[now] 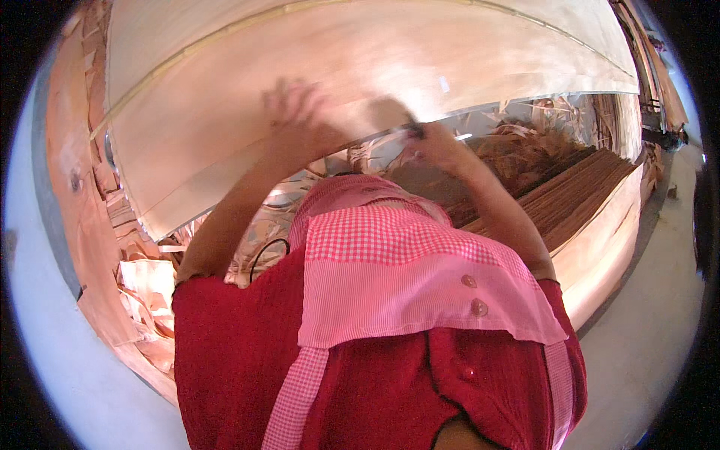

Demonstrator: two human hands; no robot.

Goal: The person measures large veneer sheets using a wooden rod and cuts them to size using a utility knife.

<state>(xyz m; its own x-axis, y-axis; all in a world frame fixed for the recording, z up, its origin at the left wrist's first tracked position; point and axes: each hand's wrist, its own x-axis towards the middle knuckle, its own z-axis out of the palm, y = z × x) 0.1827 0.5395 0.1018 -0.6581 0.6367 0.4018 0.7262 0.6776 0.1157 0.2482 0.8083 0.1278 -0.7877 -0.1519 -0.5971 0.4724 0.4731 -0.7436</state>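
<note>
Brown sheets [574,199] already lie piled below and right of the pale veneer sheet [375,67], itself spread unstacked, the left hand [296,109] on or just over it, blurred fingers apart, the right hand [433,147], fingers seemingly clamped on a dark object [414,131], at its near edge.

Floor [30,322], smooth and pale, runs bluish-white along the left and greyer along the right, with torn wood scraps [154,345] heaped at left beside a long wooden strip [71,214], bright light whitening part of that heap, and dark, indistinct objects [670,139] at far right.
</note>
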